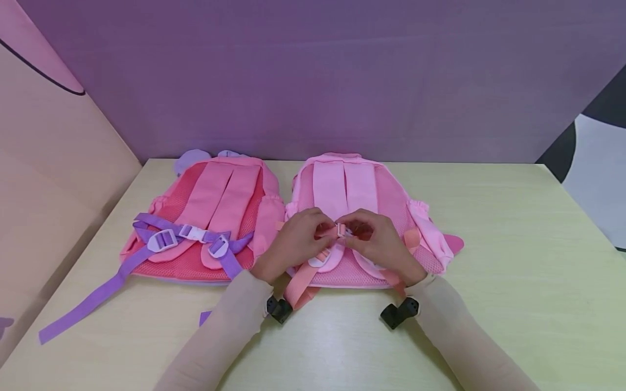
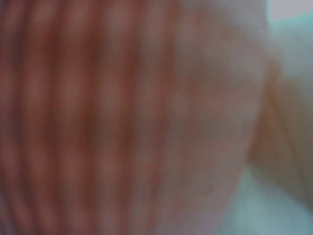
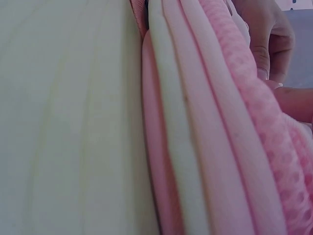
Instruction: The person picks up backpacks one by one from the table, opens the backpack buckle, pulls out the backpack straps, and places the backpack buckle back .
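Note:
A light pink backpack (image 1: pixel 393 201) lies with its shoulder straps upward, and both hands work over its lower middle. My left hand (image 1: pixel 304 236) pinches the peach webbing strap on the left of a small white buckle (image 1: pixel 340 230). At the buckle's other side, the fingers of my right hand (image 1: pixel 379 239) pinch it; they partly hide it, so whether its halves are joined cannot be told. Blurred ribbed webbing (image 2: pixel 88 117) fills most of the left wrist view. In the right wrist view, the backpack's mesh edge (image 3: pixel 244 98) runs beside bent fingers.
To the left lies a coral pink backpack (image 1: pixel 232 212) with purple straps (image 1: pixel 117 282) and a white clip (image 1: pixel 193 233) joined across its front. Loose peach strap ends (image 1: pixel 298 288) hang over the light wooden table (image 1: pixel 513 282). A purple partition (image 1: pixel 332 81) stands behind.

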Available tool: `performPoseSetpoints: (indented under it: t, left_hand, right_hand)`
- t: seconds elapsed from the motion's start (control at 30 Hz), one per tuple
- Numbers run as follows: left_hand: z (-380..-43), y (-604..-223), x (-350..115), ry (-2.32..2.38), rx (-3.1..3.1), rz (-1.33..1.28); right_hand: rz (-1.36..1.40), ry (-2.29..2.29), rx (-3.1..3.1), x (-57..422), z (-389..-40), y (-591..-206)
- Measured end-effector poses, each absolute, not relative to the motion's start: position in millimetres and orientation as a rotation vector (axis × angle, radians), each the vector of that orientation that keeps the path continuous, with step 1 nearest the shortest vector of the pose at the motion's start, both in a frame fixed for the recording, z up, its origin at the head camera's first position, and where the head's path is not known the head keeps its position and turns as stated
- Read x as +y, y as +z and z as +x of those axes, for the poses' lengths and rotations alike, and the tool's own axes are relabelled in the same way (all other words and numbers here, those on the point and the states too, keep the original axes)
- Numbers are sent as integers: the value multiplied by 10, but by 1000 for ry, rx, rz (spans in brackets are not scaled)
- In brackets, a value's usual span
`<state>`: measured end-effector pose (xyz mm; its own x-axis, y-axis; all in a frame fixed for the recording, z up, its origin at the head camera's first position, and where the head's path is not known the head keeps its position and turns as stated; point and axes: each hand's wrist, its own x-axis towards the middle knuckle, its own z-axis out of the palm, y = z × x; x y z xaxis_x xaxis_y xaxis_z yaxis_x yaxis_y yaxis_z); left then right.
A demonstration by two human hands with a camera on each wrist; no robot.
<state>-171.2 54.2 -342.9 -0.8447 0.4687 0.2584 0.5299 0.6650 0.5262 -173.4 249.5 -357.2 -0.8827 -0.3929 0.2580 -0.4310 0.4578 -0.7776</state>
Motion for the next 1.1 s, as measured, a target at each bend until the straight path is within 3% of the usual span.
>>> performPoseSetpoints:
  t: [1.1]
  left_hand:
    - [-1722, -3393, 506, -1036, -2821, -830]
  right_hand:
    - [696, 1500, -2606, 2486, -1738, -3578]
